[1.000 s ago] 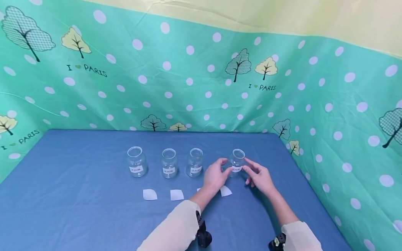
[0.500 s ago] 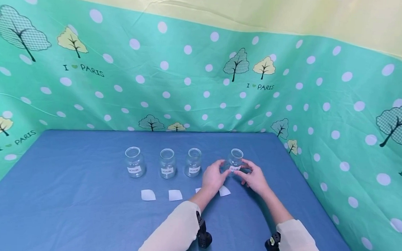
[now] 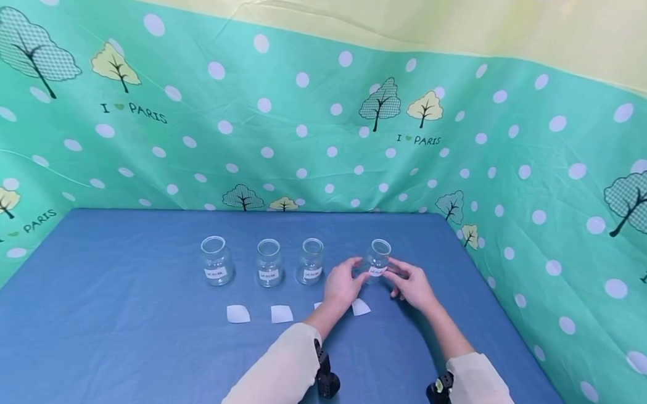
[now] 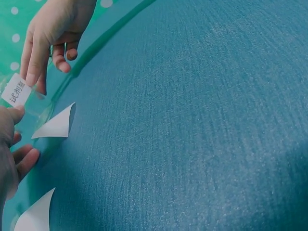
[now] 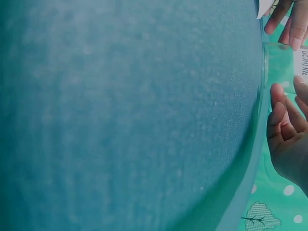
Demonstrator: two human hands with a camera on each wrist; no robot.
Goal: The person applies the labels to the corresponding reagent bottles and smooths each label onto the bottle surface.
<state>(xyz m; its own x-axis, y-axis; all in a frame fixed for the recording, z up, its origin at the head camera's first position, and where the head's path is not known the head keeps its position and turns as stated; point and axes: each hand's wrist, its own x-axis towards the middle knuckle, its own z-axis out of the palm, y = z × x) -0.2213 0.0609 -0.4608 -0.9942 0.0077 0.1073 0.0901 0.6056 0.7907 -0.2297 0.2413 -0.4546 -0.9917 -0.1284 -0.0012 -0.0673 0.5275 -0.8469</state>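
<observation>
A clear glass jar [image 3: 380,252] stands upright at the right end of a row, held between both hands. Its white label [image 4: 17,90] carries dark printed characters and faces the person. My left hand [image 3: 343,283] holds the jar's left side, thumb at the label's left edge. From the right, my right hand [image 3: 414,288] grips the jar with its thumb at the label's right edge; its lower fingers curl away from the glass in the right wrist view. Part of the jar's lower body is hidden by the hands.
Three similar labelled jars [image 3: 217,260] [image 3: 269,262] [image 3: 311,260] stand to the left. White paper pieces [image 3: 237,313] [image 3: 281,314] [image 3: 360,307] lie in front on the blue tablecloth [image 3: 126,338]; another is mostly behind the left wrist. A green dotted curtain [image 3: 283,131] encloses the back and right.
The right thumb moved left across the label, then slid back to its right edge. My left hand stayed at the jar's left side. The head view shifted slightly.
</observation>
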